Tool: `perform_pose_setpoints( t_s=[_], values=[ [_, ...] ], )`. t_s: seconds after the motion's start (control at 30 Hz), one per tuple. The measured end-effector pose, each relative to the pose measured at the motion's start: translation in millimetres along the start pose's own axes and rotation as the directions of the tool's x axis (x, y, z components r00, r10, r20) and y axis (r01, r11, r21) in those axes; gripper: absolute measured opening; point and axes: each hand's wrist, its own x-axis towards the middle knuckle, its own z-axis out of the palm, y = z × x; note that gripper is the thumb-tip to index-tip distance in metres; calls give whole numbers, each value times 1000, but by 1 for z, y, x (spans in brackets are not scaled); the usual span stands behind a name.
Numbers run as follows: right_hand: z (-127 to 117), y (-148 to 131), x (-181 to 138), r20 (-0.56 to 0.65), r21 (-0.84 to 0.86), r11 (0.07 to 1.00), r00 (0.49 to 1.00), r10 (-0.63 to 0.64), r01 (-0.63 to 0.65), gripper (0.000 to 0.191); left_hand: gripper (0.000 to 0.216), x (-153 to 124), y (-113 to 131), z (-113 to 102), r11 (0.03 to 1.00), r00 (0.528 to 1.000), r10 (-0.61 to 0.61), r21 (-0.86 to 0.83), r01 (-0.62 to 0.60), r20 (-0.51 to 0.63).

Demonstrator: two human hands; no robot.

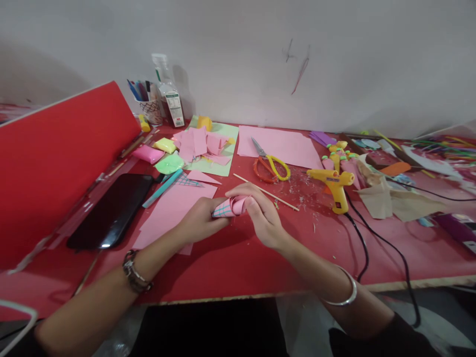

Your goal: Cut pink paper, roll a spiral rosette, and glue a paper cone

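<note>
A small pink paper cone (224,208) with teal grid lines is held between my two hands above the red table. My left hand (203,219) grips its narrow end on the left. The fingers of my right hand (262,215) curl around the wide, rolled end, with the thumb against the paper. Beyond my hands lie a thin wooden stick (266,192) and scissors (273,167) with one red and one yellow handle. Left of my hands are pink paper sheets (167,213), a teal marker (162,188) and a grid-lined paper triangle (188,181).
A yellow glue gun (336,186) stands at right, its black cord (362,248) hanging over the edge. A black phone (113,210) lies at left near a red board (63,168). Farther back are a glass bottle (171,99), a pen cup (151,111) and pink sheets (278,144).
</note>
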Motion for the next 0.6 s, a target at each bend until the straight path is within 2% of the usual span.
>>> perform_pose_setpoints(
  t_s=[0.2,0.3,0.43,0.5,0.6],
  values=[
    [0,-2,1,16,21,1000,1000,-7,6,29,16,0,-1,0,1000,1000,5,-12,-5,24],
    [0,-2,0,13,25,999,999,35,-36,29,15,-1,-1,0,1000,1000,-5,-18,5,21],
    [2,-1,-1,26,77,992,995,97,-98,42,12,0,-2,-1,999,999,-21,-31,22,51],
    [2,-1,-1,63,40,996,995,78,-81,44,16,0,-4,-1,999,998,9,-33,-7,62],
    [2,-1,0,128,-54,998,990,51,-44,36,18,0,-6,-1,993,992,115,-13,-114,60]
  ],
)
